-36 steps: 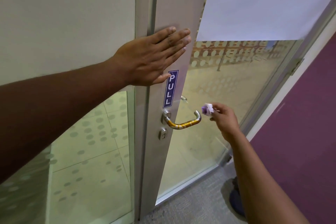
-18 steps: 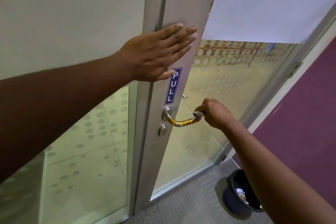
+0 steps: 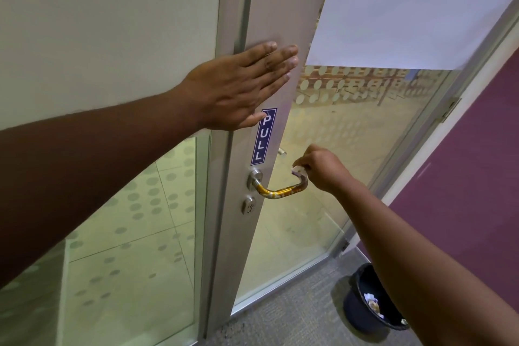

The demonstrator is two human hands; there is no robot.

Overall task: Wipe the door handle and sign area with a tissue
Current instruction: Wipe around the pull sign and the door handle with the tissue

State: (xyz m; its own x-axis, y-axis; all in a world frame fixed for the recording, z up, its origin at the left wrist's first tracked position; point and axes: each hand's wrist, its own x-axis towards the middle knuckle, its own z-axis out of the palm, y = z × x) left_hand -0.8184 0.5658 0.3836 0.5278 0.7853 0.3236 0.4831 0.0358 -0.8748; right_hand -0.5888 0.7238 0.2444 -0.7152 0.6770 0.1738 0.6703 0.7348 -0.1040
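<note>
Head cam: left hand (image 3: 238, 90) is flat, fingers straight, pressed on the door's metal stile (image 3: 283, 8) just above the blue PULL sign (image 3: 264, 136). Right hand (image 3: 320, 167) pinches a small wadded tissue (image 3: 297, 170) against the outer end of the door handle (image 3: 280, 189). Black bin (image 3: 365, 303) sits on the carpet lower right.

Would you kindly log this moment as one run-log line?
left hand: flat on grey door stile | right hand: pinching white tissue on curved metal door handle | blue PULL sign: untouched
</note>
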